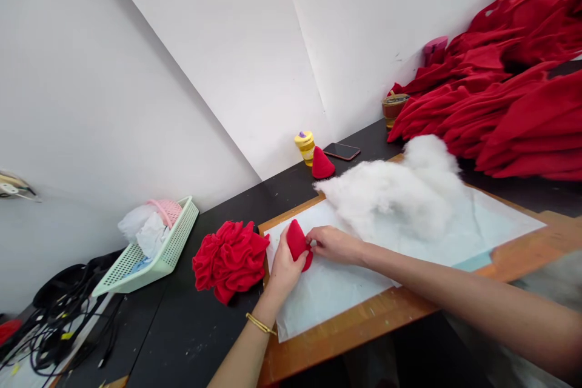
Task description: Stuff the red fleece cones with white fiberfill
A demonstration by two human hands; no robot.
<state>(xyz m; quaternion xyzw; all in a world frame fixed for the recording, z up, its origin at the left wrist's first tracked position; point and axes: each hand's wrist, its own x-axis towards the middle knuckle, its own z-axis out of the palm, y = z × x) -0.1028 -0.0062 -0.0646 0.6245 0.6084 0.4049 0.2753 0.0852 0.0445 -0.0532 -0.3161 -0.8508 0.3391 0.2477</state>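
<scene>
My left hand [285, 262] is wrapped round a small red fabric cone [296, 240], its tip pointing up and away. Against the cone's right side, the fingers of my right hand [334, 244] are pinched together; whether they grip its edge or something small is too fine to make out. White fluffy stuffing [395, 194] lies just beyond my right hand on a white sheet [336, 291]. A ruffled red fabric bundle [231, 259] sits left of my left hand. Another red cone [322, 164] stands upright at the back.
The sheet covers a wooden board [364, 324] on the black table [182, 327]. Behind are a yellow-lidded jar [305, 147], a phone [343, 151] and a brown container [393, 110]. Red fabric [509, 109] is heaped at right. At left are a green basket [175, 248] and tangled cables [59, 321].
</scene>
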